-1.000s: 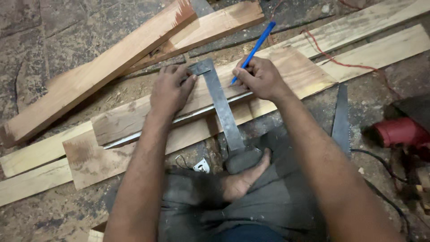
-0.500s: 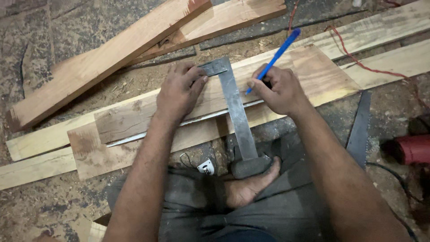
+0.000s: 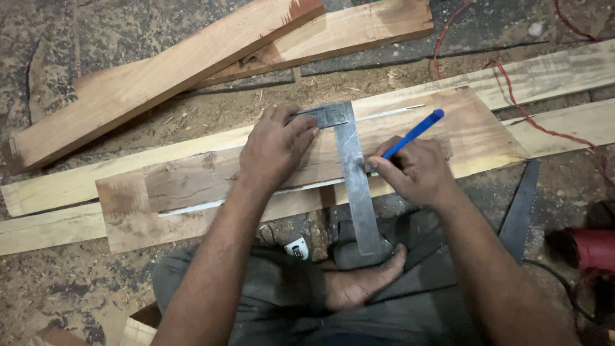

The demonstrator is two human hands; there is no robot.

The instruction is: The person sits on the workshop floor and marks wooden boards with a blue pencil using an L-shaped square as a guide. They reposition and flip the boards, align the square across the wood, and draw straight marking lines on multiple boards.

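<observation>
A flat brown board (image 3: pixel 467 131) lies across pale planks on the sawdust floor. A metal try square (image 3: pixel 352 173) lies on it, blade running toward me, short arm pointing left. My left hand (image 3: pixel 275 150) presses down on the square's short arm and the board. My right hand (image 3: pixel 413 170) holds a blue pen (image 3: pixel 416 133), its tip against the right edge of the square's blade. My bare foot (image 3: pixel 359 282) rests just below the end of the square.
Two reddish planks (image 3: pixel 160 70) lie crossed at the back left. A red wire (image 3: pixel 512 96) trails over the pale plank (image 3: pixel 551 70) at right. A red power tool (image 3: pixel 589 248) sits at the right edge, a dark metal strip (image 3: pixel 520 202) beside it.
The view has shifted, so the board and hands sit further right. My left hand stays on the square; my right hand with the pen has kept to the blade's edge.
</observation>
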